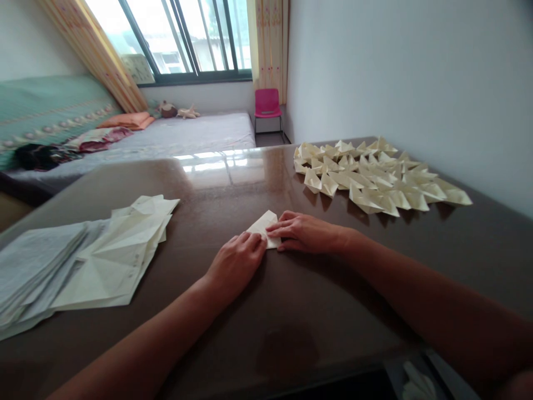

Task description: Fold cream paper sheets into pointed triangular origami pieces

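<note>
A small folded sheet of cream paper (261, 223) lies on the brown glossy table (233, 328) in front of me. My left hand (238, 256) has its fingers curled together on the paper's near left edge. From the right, my right hand (306, 232) rests on the paper with its fingers stretched out, pressing its right part. The paper's lower edge and some fingertips are partly hidden.
Many folded cream paper boats (375, 178) stand in rows at the table's back right, near the wall. At the left lie creased cream sheets (120, 261) beside a stack of grey-white papers (37, 261). Beyond the table are a bed (208, 130) and a pink chair (267, 104).
</note>
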Demonstrator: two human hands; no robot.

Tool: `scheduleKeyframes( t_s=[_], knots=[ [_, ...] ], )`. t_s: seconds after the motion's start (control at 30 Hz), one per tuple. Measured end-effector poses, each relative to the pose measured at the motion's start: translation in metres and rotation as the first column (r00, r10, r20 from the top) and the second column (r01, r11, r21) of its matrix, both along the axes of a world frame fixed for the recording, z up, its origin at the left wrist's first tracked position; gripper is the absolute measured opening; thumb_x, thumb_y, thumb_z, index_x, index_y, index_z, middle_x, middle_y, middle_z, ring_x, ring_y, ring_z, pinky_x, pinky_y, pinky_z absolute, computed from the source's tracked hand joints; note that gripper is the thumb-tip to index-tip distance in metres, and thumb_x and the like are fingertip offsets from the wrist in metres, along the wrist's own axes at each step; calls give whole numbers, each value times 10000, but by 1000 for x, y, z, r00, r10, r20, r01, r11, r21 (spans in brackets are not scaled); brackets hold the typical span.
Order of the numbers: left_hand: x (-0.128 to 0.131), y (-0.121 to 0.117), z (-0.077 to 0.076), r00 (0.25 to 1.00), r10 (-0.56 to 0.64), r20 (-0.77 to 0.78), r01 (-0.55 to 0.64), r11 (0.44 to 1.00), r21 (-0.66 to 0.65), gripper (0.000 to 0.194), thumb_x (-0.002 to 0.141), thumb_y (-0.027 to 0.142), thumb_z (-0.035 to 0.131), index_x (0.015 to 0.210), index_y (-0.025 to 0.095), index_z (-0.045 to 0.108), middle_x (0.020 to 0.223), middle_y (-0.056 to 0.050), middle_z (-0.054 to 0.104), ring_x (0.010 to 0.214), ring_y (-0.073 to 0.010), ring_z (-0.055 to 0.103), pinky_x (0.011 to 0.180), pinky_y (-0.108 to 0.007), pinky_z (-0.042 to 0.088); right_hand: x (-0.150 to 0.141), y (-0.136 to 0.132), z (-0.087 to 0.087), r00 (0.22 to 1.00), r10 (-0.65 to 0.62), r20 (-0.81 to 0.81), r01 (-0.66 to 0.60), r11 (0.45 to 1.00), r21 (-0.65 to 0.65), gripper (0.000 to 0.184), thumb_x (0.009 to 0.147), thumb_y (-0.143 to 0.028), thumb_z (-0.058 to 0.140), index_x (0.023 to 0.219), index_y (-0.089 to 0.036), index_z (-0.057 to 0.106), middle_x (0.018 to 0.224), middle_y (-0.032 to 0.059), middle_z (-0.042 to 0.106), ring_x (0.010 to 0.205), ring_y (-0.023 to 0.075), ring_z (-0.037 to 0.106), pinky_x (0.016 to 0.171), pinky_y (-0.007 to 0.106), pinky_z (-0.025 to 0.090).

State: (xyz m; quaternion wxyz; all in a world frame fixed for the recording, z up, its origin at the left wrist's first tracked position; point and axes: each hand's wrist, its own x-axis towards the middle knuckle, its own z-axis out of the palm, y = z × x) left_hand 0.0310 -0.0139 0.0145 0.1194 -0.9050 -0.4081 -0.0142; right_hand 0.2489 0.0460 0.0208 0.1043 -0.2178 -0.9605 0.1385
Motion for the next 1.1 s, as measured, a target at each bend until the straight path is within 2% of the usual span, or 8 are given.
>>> scheduleKeyframes(
  t_s=[0.13,0.27,0.53,0.7,0.8,0.93,1.0,1.1],
  knots=[
    [2,-10,-2,999,16,-30,-17,999,-32,383,898,110,453,1273,140,525,1098,-104,604,1007,-227,568,895,-357,508,-3,-9,0,985,-101,143,93,994,66,459,969,-415,374,1368,-212,476,1421,64,480,1251,260,412,961,434,364],
    [2,-14,-3,998,28,-60,-31,999,-42,457,891,97,422,1338,183,462,1143,-115,577,1044,-244,549,890,-382,518,-7,-13,-3,964,-186,192,161,977,142,478,994,-349,263,1419,-184,404,1457,81,429,1256,249,404,944,416,352],
    [-4,-11,3,1000,-16,-10,15,997,-71,522,890,129,441,1378,311,417,1243,-91,519,1082,-250,490,812,-344,534,-14,-1,-18,942,-289,170,240,936,258,481,995,-369,250,1414,-195,409,1475,74,404,1237,268,403,931,421,348],
    [-12,-5,0,992,-18,126,31,994,-102,458,915,200,464,1318,416,476,1243,-33,528,1106,-234,472,924,-401,476,-20,3,-20,924,-368,105,328,902,280,425,976,-368,351,1357,-223,474,1433,81,449,1208,268,420,927,420,370],
    [-17,0,-2,981,-25,190,45,994,-102,415,924,207,463,1294,388,516,1244,-26,545,1099,-217,477,960,-382,456,-21,-1,-13,901,-433,12,417,875,248,365,930,-321,478,1250,-167,561,1260,122,554,1131,235,479,923,354,385],
    [-18,6,-2,983,-50,179,61,996,-59,347,929,211,464,1258,268,558,1136,-56,615,997,-202,529,891,-341,495,-19,-14,1,929,-363,74,345,920,184,339,894,-397,531,1101,-152,640,1009,107,637,950,206,555,845,314,401],
    [-16,6,-3,981,-56,186,61,998,-21,313,931,217,464,1223,203,575,1048,-70,649,930,-197,555,829,-321,516,-20,-22,6,928,-352,119,320,920,228,371,865,-453,558,1086,-169,648,1008,108,653,983,237,540,849,347,384],
    [-9,3,-5,954,-74,289,67,997,33,266,942,231,442,1139,164,608,918,-62,681,837,-175,585,763,-289,525,-26,-31,10,927,-341,155,278,904,325,276,874,-379,560,1026,-176,668,1018,108,666,1036,261,501,861,379,362]
  ],
)
